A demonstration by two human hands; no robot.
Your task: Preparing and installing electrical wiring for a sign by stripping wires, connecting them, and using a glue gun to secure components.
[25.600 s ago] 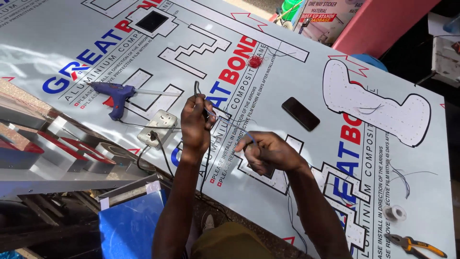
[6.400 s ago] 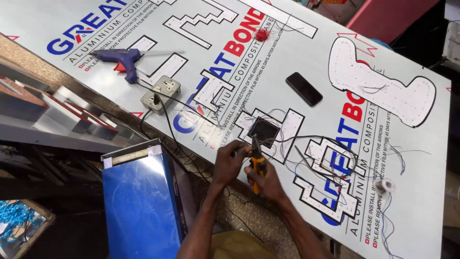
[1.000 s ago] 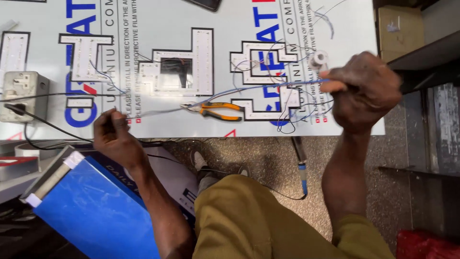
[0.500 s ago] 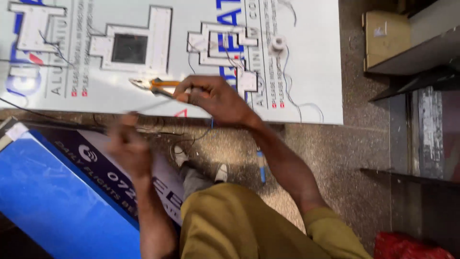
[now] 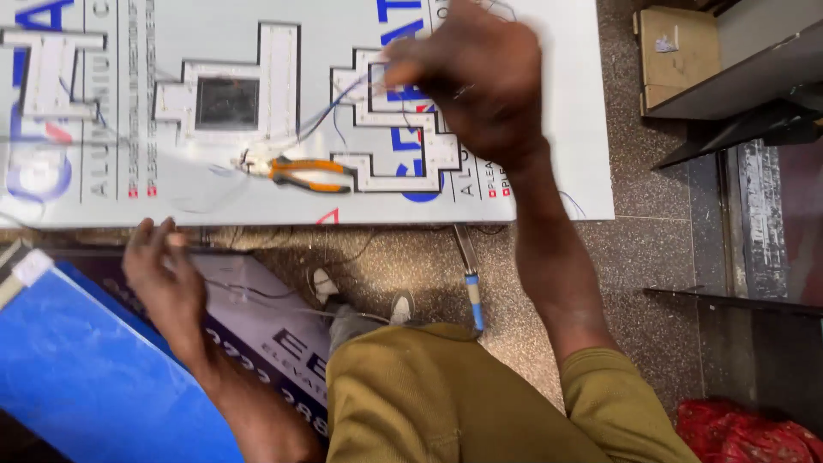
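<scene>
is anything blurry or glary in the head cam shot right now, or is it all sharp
Head view: the right hand is smeared by motion blur over the white sheet, fingers indistinct; the left hand at the sheet's near edge is a little soft; the orange-handled pliers and the speckled floor read sharper; lighting is even, no strong glare, the right edge falls dark.

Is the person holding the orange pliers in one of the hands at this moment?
No, the orange pliers lie free on the white panel, between the left hand and the right hand.
</scene>
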